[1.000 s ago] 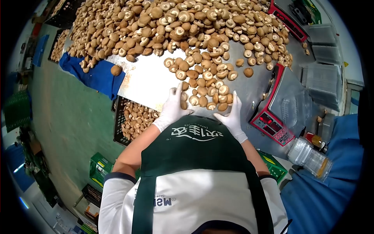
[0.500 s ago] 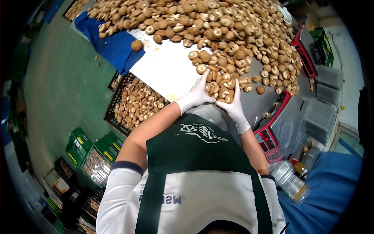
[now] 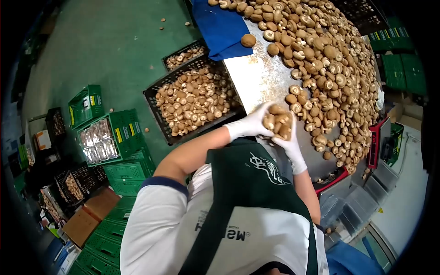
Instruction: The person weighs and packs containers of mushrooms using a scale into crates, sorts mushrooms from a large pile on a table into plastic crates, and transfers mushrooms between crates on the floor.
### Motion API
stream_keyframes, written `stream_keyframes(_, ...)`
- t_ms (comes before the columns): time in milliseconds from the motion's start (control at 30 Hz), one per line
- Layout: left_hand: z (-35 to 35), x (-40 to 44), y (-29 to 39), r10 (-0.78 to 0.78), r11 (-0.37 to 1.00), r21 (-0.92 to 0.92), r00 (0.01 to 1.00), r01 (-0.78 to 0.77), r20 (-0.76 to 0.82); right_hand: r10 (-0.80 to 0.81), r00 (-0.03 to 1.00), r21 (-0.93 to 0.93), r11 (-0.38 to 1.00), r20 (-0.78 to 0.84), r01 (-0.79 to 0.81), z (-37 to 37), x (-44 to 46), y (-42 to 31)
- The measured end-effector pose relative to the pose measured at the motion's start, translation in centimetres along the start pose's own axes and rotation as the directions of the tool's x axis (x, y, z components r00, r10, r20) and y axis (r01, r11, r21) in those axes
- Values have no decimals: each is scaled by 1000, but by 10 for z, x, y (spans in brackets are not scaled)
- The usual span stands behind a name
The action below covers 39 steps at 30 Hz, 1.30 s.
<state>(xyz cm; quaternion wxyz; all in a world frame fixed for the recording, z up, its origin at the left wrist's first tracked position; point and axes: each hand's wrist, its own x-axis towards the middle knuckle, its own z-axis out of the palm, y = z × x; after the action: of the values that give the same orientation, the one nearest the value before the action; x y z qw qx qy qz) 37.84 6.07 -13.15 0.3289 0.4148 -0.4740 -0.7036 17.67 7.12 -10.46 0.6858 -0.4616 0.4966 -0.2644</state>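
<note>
A clump of several brown shiitake mushrooms (image 3: pixel 278 122) is held between my two white-gloved hands, lifted just in front of my apron. My left hand (image 3: pixel 256 123) curves around the clump from the left, and my right hand (image 3: pixel 289 143) grips it from the right and below. Beyond them, a large heap of mushrooms (image 3: pixel 337 68) covers much of the metal table (image 3: pixel 256 75). To the left of my left hand, a black crate (image 3: pixel 153 107) holds many more mushrooms. The undersides of the held mushrooms are partly hidden by my fingers.
A blue cloth (image 3: pixel 220 27) hangs over the table's left edge, with one loose mushroom (image 3: pixel 248 41) beside it. Red scales (image 3: pixel 373 144) and clear plastic trays (image 3: pixel 362 201) stand on the right. Green crates (image 3: pixel 123 172) are stacked on the floor at left.
My hands have gathered the mushrooms up off the table and drawn them in towards my body. The view has turned left, bringing the black crate further into sight.
</note>
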Motion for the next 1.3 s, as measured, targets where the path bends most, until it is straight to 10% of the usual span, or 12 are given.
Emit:
stream_keyframes(333,-85,-113,-4,-42,965,-255,918,-66,-395,-44,923,-64,995,381,74,113,81,5)
stream_keyframes(367,-94,-118,-22,96,995,79,880,-67,-464,-64,916,-118,986,397,120,123,89,5)
stream_keyframes(533,-128,-143,-56,-385,888,-434,759,150,-526,-154,931,-430,853,332,295,155,119,10)
stream_keyframes(667,-149,-147,-91,-486,806,-584,669,94,-563,142,959,-194,976,247,-95,160,104,-17)
stream_keyframes(900,-226,-111,-132,-492,686,-667,490,-291,-720,255,916,-177,962,310,-208,108,77,-5)
stream_keyframes(1200,-327,-34,-51,-257,949,-229,114,215,-960,211,977,139,968,8,-211,35,0,-8)
stream_keyframes(1300,-283,-8,-20,286,948,310,225,76,-931,134,937,160,983,-323,-85,-12,-37,16)
